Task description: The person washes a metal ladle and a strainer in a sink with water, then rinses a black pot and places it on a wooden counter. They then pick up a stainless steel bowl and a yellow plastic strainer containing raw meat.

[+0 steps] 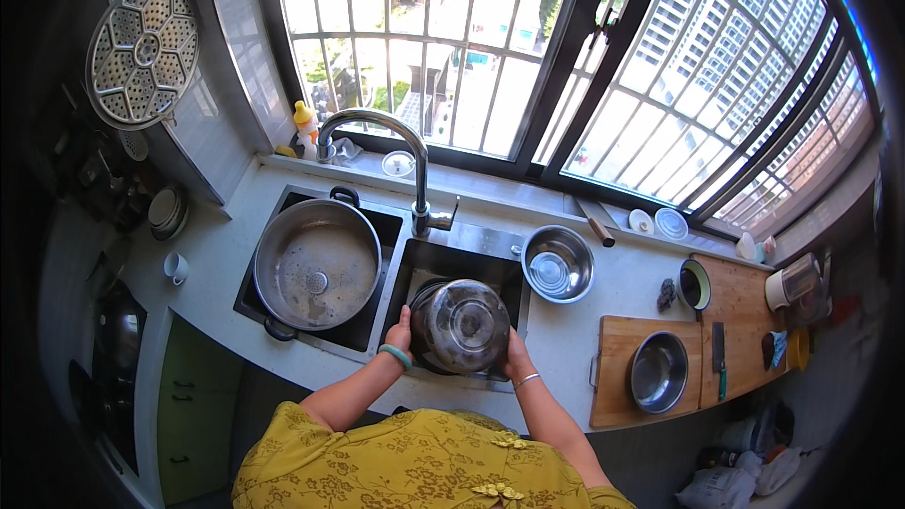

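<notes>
Both my hands grip a stained metal pot (466, 325) over the right sink basin (431, 254). Its ringed round base faces up towards me, so its inside is hidden. My left hand (400, 336), with a green bangle at the wrist, holds the left side. On the right side is my right hand (519, 356), partly hidden by the pot, a silver bangle at its wrist. A dark rounded rim shows beneath the pot's left edge; what it belongs to is unclear. A large two-handled steel pot (318, 265) sits over the left basin, with a little residue inside.
Behind the basins rises a chrome faucet (417, 155). To the right are a steel bowl (558, 264), a cleaver (601, 226), a cutting board (615, 375) bearing another steel bowl (659, 371), and a green-handled knife (720, 360). A white cup (176, 268) stands left.
</notes>
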The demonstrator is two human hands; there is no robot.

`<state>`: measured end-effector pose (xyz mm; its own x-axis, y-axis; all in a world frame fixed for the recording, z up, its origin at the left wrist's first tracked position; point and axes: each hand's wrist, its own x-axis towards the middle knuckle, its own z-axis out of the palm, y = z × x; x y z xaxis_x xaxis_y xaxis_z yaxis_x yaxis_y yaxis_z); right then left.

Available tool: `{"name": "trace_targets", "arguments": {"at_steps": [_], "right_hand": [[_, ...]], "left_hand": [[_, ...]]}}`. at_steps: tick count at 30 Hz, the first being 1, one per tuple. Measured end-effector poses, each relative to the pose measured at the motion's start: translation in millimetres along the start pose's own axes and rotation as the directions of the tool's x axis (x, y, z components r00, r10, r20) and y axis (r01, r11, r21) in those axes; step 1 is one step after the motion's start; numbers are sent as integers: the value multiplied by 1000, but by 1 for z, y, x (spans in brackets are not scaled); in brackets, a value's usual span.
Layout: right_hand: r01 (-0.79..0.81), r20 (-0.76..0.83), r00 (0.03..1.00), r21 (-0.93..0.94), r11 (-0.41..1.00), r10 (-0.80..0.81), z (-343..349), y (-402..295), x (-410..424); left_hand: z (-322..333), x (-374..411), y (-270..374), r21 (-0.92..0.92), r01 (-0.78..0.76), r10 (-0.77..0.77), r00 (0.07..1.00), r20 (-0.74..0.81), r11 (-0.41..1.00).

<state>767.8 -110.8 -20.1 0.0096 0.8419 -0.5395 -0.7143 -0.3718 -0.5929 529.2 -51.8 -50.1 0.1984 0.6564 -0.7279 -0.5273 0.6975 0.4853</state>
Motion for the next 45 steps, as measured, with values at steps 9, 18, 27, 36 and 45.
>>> {"name": "trace_targets", "arguments": {"at_steps": [9, 18, 27, 36, 45], "right_hand": [[-37, 29, 999, 13, 999, 37, -7, 4, -2], [-25, -13, 1000, -6, 1000, 25, -2, 2, -6], [-48, 0, 999, 21, 999, 48, -2, 1, -5], [-28, 42, 999, 26, 999, 27, 3, -1, -6], [-27, 3, 1000, 45, 999, 26, -1, -2, -6]], "left_hand": [[3, -10, -3, -45, -11, 11, 1000, 1, 999], [8, -15, 1, -40, 7, -7, 1000, -16, 999], [4, -9, -4, -65, -3, 4, 1000, 24, 998], [-8, 1, -1, -62, 39, -37, 999, 28, 997], [9, -12, 6, -101, 36, -23, 992, 122, 994]]}}
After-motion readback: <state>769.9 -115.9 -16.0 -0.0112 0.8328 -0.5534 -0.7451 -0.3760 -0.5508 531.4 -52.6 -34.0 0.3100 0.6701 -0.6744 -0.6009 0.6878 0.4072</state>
